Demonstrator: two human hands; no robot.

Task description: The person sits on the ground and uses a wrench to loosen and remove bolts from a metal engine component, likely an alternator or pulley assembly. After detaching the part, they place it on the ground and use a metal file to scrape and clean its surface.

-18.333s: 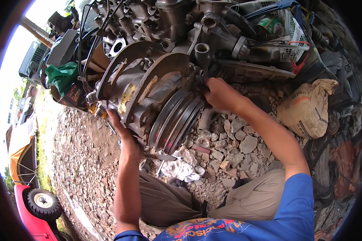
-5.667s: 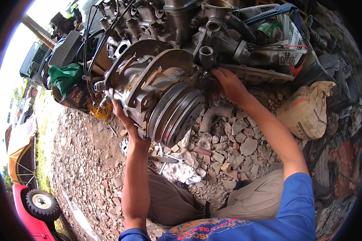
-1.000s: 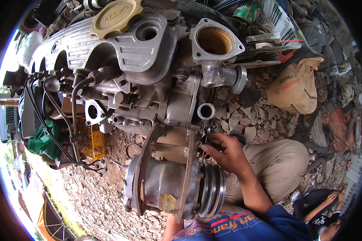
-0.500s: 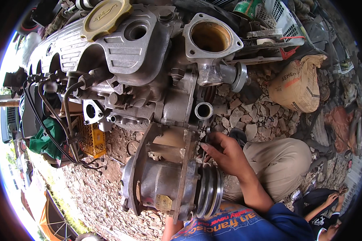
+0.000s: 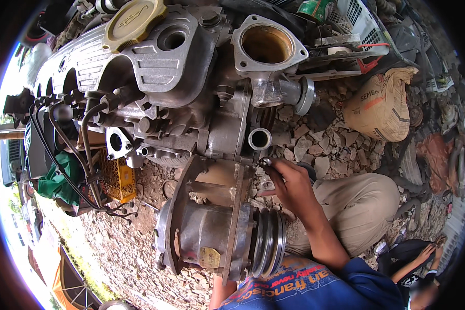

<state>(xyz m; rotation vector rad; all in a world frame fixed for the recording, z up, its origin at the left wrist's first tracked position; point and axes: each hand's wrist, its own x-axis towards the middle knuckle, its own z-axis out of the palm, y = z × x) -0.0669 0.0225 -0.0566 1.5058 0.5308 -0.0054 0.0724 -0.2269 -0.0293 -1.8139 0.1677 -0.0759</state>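
1. Right hand (image 5: 289, 183) little moved since half a second ago, fingers still pinched on a small bolt (image 5: 266, 161) at the mounting bracket (image 5: 237, 206).
2. Left hand hidden under the alternator (image 5: 212, 240); grip impossible to tell.
3. Alternator just left of the right hand, below the engine (image 5: 155, 77).

A tan sack (image 5: 380, 106) lies on gravel (image 5: 320, 150) near a yellow crate (image 5: 118, 178) and green cloth (image 5: 57, 178)

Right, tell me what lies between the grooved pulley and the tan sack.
In the head view, the person's right hand and forearm, then the bent knee in khaki trousers, lie between the grooved pulley and the tan sack, over stony ground.
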